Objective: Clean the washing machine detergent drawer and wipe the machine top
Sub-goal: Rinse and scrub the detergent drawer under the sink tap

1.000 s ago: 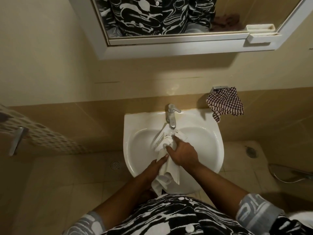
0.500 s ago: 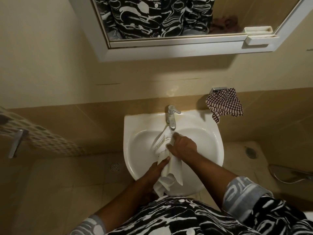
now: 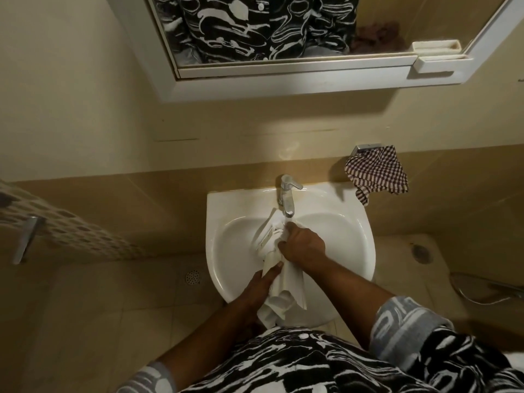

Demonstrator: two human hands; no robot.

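**suds_42:** Where's the drawer at right now? Can't make it out from up top.

**tilefan:** It's in the white ceramic sink [image 3: 354,222]. The white plastic detergent drawer [image 3: 266,236] lies slanted across the bowl, with its far end right under the spout of the chrome tap [image 3: 286,197]. You only see a ribbed strip of it on the left side, because your white cloth [image 3: 286,293] is bunched over the rest and hangs down past the near rim of the sink.

**suds_42:** And the hands?

**tilefan:** Your right hand [image 3: 303,245] is over the middle of the bowl, fingers curled tight around the cloth where it covers the drawer, knuckles up. So that one's a proper grip. Your left hand [image 3: 261,285] comes in low from the near rim, and its fingers lie along the left edge of the cloth, touching it. The thumb is hidden underneath, so I honestly can't tell if it's clamping anything or just propping it.

**suds_42:** Anything else around?

**tilefan:** A dark-and-white checked cloth [image 3: 377,174] hangs off a small metal holder on the wall just right of the sink. The white-framed mirror [image 3: 283,80] sits above and reflects your patterned shirt. There's a round floor drain [image 3: 192,277] on the tiles left of the sink, and a dotted towel [image 3: 71,228] drapes over a rail at the far left.
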